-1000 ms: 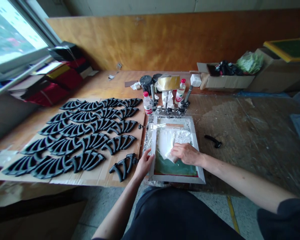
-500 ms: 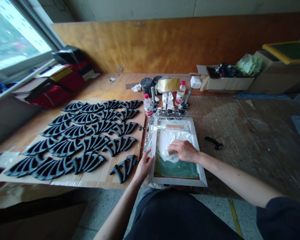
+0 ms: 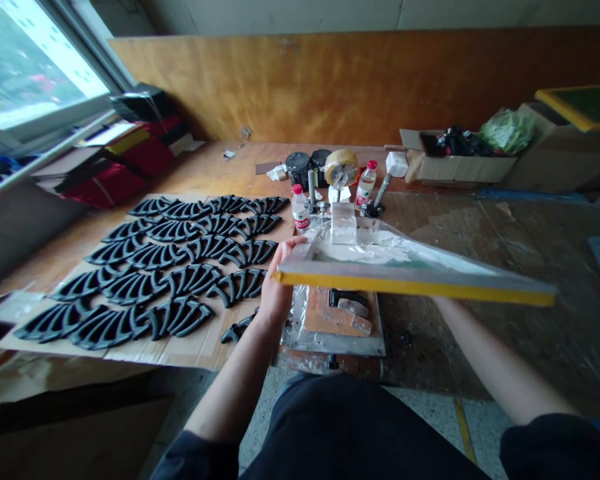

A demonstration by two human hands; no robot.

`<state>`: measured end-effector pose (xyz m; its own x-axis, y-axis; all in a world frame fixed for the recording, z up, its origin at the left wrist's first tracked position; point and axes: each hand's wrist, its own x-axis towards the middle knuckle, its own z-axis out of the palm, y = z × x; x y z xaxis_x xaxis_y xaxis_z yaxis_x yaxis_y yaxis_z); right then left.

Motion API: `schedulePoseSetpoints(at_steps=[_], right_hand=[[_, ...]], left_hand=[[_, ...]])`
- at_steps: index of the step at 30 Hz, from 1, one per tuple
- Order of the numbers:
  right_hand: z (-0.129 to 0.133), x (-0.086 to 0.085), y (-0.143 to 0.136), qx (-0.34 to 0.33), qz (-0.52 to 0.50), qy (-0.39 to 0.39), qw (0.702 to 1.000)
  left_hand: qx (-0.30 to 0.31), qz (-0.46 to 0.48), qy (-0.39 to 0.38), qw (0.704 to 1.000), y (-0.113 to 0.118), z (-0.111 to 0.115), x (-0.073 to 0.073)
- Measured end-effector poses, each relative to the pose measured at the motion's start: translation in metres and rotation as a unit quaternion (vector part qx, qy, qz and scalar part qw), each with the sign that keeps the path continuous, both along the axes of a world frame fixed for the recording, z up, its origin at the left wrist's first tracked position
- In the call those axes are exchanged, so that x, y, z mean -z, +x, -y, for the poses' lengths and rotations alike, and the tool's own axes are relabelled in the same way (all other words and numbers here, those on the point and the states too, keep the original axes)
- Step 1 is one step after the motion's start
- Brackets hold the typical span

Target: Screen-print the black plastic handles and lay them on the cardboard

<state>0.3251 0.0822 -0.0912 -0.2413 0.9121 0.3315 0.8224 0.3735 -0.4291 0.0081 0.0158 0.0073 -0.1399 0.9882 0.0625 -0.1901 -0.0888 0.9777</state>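
Note:
A screen frame [image 3: 415, 283] is tilted up toward me, its yellow underside edge showing and a white smear on its mesh. My left hand [image 3: 279, 283] grips the frame's left corner. My right hand is hidden beneath the raised frame; only the forearm shows. Under the frame, a black curved part [image 3: 347, 297] lies in a holder on a brown base plate [image 3: 325, 320]. A white block-like piece [image 3: 343, 223] stands at the frame's back edge, near the metal clamp posts.
Rows of black curved parts [image 3: 140, 283] cover cardboard on the left. Behind the frame stand two red-capped bottles [image 3: 301, 210], black tubs [image 3: 298, 170] and a tape roll [image 3: 341, 167]. An open carton [image 3: 463, 165] is at the back right.
The frame has gone from lying flat to raised and tilted, uncovering the base plate. My right hand has left the white cloth-like material on the mesh. The loose black part at right is gone from there.

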Motion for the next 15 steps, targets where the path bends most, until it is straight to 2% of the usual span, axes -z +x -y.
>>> schedulePoseSetpoints(at_steps=[3, 5, 6, 8, 10, 11, 12, 15], right_hand=[[0.036, 0.037, -0.043, -0.022, 0.056, -0.04, 0.997], [0.052, 0.049, -0.074, -0.019, 0.117, -0.073, 0.99], [0.059, 0.05, -0.086, -0.01, 0.142, -0.092, 0.985], [0.07, 0.045, -0.105, 0.02, 0.162, -0.122, 0.979], [0.083, 0.035, -0.12, 0.031, 0.149, -0.116, 0.982], [0.089, 0.03, -0.127, 0.013, 0.134, -0.101, 0.986], [0.094, 0.025, -0.132, -0.022, 0.115, -0.084, 0.99], [0.092, 0.022, -0.125, -0.159, 0.048, -0.058, 0.984]], left_hand=[[0.022, 0.053, 0.021, 0.998, 0.01, -0.018, -0.009], [-0.003, 0.077, -0.001, 0.997, 0.017, -0.014, -0.001], [-0.004, 0.083, -0.035, 0.996, 0.021, -0.007, 0.008], [0.065, 0.081, -0.168, 0.98, 0.031, 0.016, 0.033], [0.176, 0.082, -0.318, 0.928, 0.042, 0.044, 0.061], [0.198, 0.099, -0.356, 0.908, 0.047, 0.057, 0.074], [0.195, 0.125, -0.375, 0.898, 0.051, 0.068, 0.085], [0.095, 0.184, -0.372, 0.905, 0.044, 0.082, 0.106]])
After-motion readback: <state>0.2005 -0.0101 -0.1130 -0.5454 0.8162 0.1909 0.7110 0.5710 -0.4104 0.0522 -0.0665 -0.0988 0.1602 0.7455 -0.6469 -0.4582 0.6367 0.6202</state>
